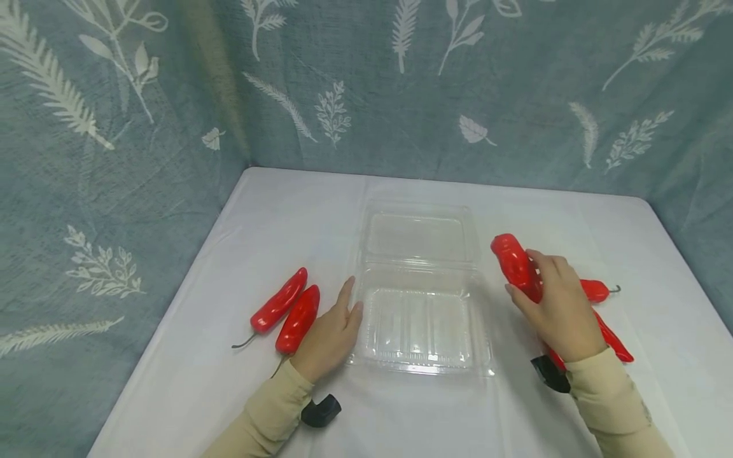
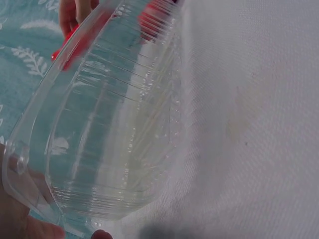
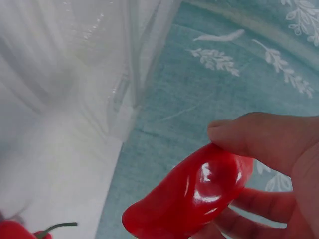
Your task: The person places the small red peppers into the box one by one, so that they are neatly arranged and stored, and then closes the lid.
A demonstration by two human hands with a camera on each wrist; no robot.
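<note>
A clear plastic container [image 1: 418, 324] lies opened on the white table, its lid [image 1: 417, 235] folded back behind it. My left hand [image 1: 331, 337] rests at the container's left edge, fingers relaxed; the left wrist view shows fingers by the container wall [image 2: 89, 124]. Right of the container, my right hand [image 1: 564, 305] holds a red pepper [image 1: 515, 264] between thumb and fingers. In the right wrist view the thumb of the right hand [image 3: 274, 169] lies on top of the pepper [image 3: 189, 194].
Two red peppers [image 1: 279, 301] [image 1: 298, 320] lie left of the left hand. Several more [image 1: 595, 291] [image 1: 614, 338] lie around and under the right hand, partly hidden. A patterned blue-green cloth [image 1: 366, 95] stands behind the table [image 1: 309, 210].
</note>
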